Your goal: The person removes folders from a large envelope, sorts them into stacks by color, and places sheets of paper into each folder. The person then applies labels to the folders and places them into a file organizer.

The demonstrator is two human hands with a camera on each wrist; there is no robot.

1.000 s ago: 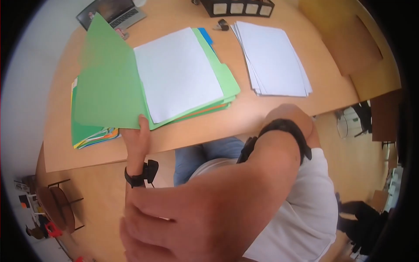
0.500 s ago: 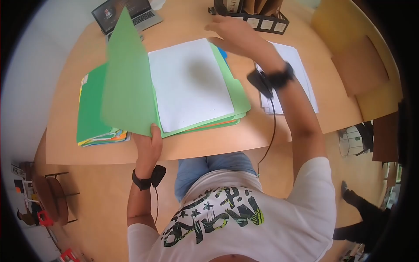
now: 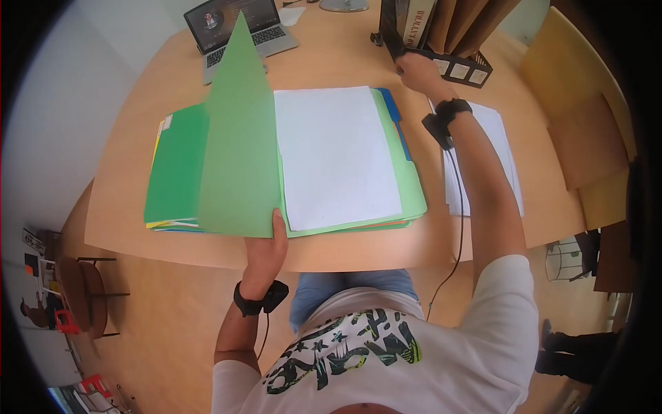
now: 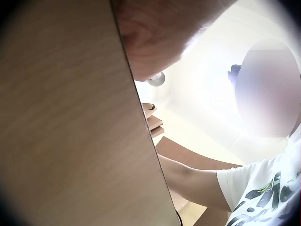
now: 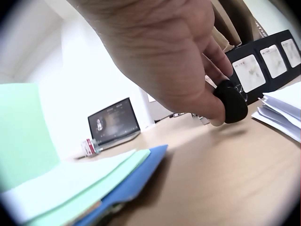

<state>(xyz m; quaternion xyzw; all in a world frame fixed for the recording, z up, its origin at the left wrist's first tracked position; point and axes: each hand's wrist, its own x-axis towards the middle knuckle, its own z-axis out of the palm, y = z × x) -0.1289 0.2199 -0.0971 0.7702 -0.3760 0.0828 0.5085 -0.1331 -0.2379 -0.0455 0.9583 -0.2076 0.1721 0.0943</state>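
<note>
My left hand (image 3: 267, 252) holds the raised light green folder cover (image 3: 238, 145) at its lower edge, thumb on the near side. White sheets (image 3: 338, 159) lie on the folder's other half. In the left wrist view only part of the left hand (image 4: 160, 37) shows beside the table's edge; its fingertips are hidden. Beyond the folder, my right hand (image 3: 424, 74) reaches toward the black organizer (image 3: 476, 74). The right wrist view shows the right hand (image 5: 174, 61) pinching a small black object (image 5: 231, 102) with a metal ring, just above the table.
A laptop (image 3: 265, 38) stands at the back left. Darker green folders (image 3: 176, 165) are stacked on the left. Loose white papers (image 3: 493, 148) lie under the right forearm. Brown paper folders (image 3: 469, 24) stand in the organizer. Another person's legs (image 3: 572, 355) show at the right.
My right hand has swung from near my body to the table's far side and now pinches the black object that lay there. The left hand still holds the cover; the head view has shifted.
</note>
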